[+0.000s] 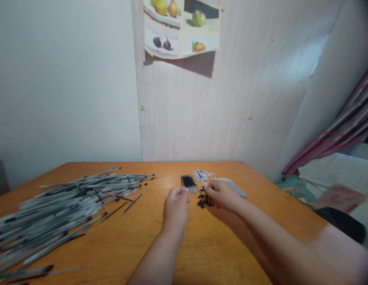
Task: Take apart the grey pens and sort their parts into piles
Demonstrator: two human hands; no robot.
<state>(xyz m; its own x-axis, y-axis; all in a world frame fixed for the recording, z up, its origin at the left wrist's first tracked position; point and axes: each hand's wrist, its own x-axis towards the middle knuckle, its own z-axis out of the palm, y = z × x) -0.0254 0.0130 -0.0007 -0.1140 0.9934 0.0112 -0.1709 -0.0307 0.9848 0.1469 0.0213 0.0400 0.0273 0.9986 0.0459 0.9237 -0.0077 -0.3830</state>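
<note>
My left hand (pixel 175 204) is above the middle of the table, its fingers curled in a pinch; what they hold, if anything, does not show. To its right, my right hand (pixel 222 194) has thumb and fingertips pressed together close to a small whitish piece, too small to name. Below and beside the right fingertips lie several small black caps (pixel 201 204). Just beyond my left hand is a row of thin black-and-clear sticks (pixel 189 182), like pen refills. Small white plastic pieces (pixel 201 174) sit behind them. Clear tubes (pixel 239 188) are partly covered by my right hand.
A large heap of grey, translucent pens (pixel 61 206) with dark ends spreads over the left of the orange wooden table (pixel 136 249). Some loose thin black sticks (pixel 132 204) lie at its right edge. A fruit picture (pixel 180 29) hangs on the wall behind.
</note>
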